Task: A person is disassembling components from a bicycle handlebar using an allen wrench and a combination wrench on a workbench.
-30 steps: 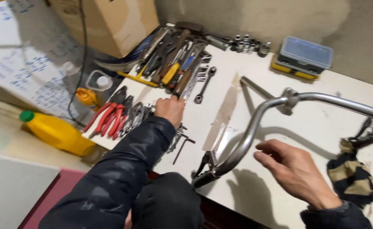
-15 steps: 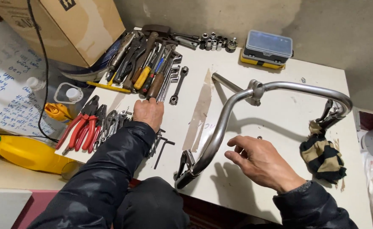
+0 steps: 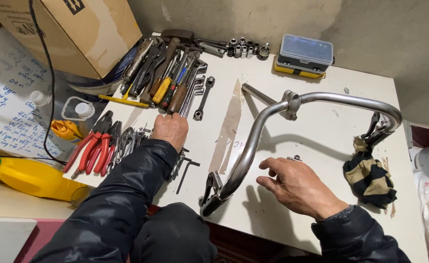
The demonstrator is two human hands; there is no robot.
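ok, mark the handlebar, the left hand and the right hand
handlebar (image 3: 253, 141), head view, on the bare chrome tube left of the stem clamp.
left hand (image 3: 170, 130), head view, back of the hand, over the tools.
right hand (image 3: 297, 187), head view, back of the hand.

left hand (image 3: 170, 130) hides tools beneath; cardboard box (image 3: 73, 29) cut off at top.

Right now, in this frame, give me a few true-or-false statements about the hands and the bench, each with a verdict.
1. The left hand rests on the hand tools beside the red-handled pliers. True.
2. The right hand grips the chrome bicycle handlebar. False: it lies open on the white table beside the bar.
3. A striped cloth hangs at the handlebar's far right end. True.
4. The yellow bottle stands upright. False: it lies on its side.
5. The clear-lidded parts box is open. False: it is shut.
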